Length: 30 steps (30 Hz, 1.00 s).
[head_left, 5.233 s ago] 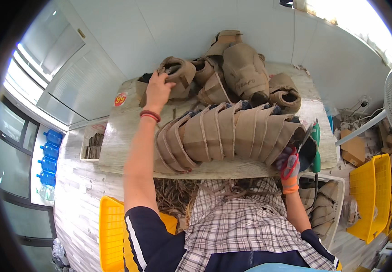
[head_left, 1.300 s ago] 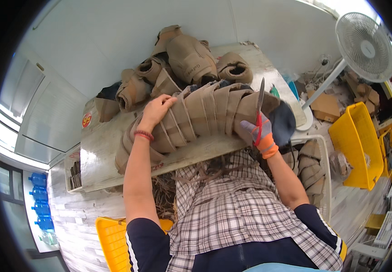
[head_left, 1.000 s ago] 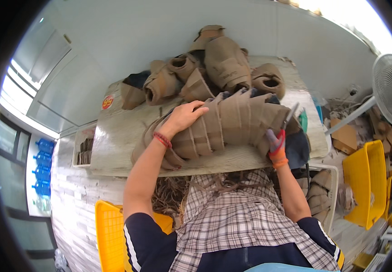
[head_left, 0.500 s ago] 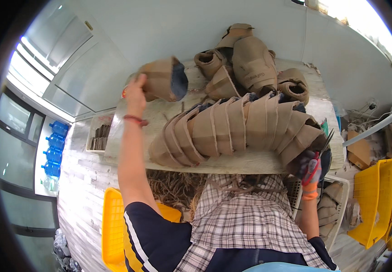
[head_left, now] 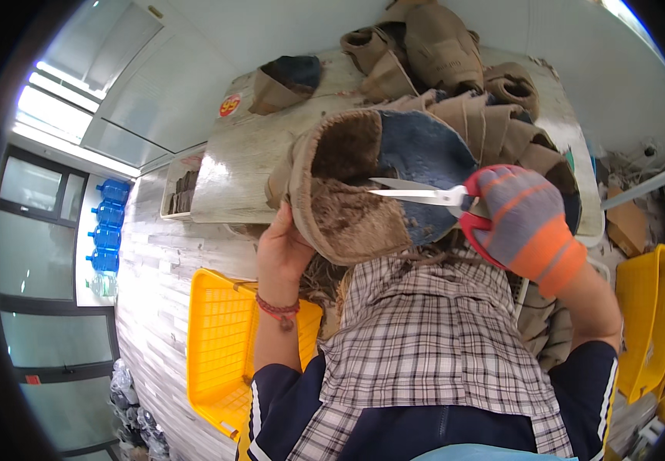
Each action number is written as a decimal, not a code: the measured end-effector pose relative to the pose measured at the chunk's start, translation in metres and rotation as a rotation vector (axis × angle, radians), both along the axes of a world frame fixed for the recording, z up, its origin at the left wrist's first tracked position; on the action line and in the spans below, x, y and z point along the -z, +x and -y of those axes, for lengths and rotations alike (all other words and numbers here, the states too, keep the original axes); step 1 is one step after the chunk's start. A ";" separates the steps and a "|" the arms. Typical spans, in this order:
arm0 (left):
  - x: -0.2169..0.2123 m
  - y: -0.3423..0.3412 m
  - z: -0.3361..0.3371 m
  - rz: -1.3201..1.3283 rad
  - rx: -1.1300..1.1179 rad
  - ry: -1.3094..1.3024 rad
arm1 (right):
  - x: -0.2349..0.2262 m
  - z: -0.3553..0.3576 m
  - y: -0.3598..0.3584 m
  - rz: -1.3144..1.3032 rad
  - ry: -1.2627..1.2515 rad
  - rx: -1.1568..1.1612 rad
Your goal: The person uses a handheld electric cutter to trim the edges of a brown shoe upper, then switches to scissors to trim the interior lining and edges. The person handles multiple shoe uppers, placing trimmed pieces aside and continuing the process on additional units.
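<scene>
In front of my chest is a cup-shaped tan shoe upper [head_left: 371, 234], its opening facing me, with brown fleece and blue fabric lining inside. My bare left hand [head_left: 283, 244] grips its left edge, the fingers partly hidden behind it. Closed round the red handles of a pair of scissors [head_left: 425, 195] is my gloved right hand [head_left: 528, 223]. The scissor blades are slightly apart and point left, over the fleece in the opening. Behind the held piece, a row of nested tan uppers [head_left: 494, 119] runs across the table to the right.
A single upper [head_left: 277, 92] lies at the table's back left, near a round red sticker [head_left: 229, 105]. Several more uppers [head_left: 442, 54] are heaped at the back. Yellow crates [head_left: 217, 346] stand below on both sides. Left of the table is a white bin [head_left: 177, 201].
My left hand has left one upper at the back left and now holds another before me. My right hand has come from the row's right end to the middle, bringing the scissors.
</scene>
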<state>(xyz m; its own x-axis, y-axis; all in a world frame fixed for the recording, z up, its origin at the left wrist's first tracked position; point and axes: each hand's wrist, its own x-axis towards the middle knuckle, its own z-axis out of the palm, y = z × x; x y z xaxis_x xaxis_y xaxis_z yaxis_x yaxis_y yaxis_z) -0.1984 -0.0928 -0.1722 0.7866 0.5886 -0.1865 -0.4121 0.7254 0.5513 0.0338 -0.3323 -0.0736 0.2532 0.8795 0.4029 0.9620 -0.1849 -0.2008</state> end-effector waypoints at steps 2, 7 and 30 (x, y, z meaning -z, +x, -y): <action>0.010 0.003 0.016 0.039 0.073 -0.089 | 0.004 -0.009 -0.002 0.104 -0.204 0.043; 0.018 -0.003 0.035 -0.053 0.069 -0.128 | 0.010 -0.028 -0.014 0.176 -0.454 0.018; 0.020 0.008 0.035 -0.138 0.076 -0.228 | 0.041 -0.048 0.027 0.432 -0.299 -0.007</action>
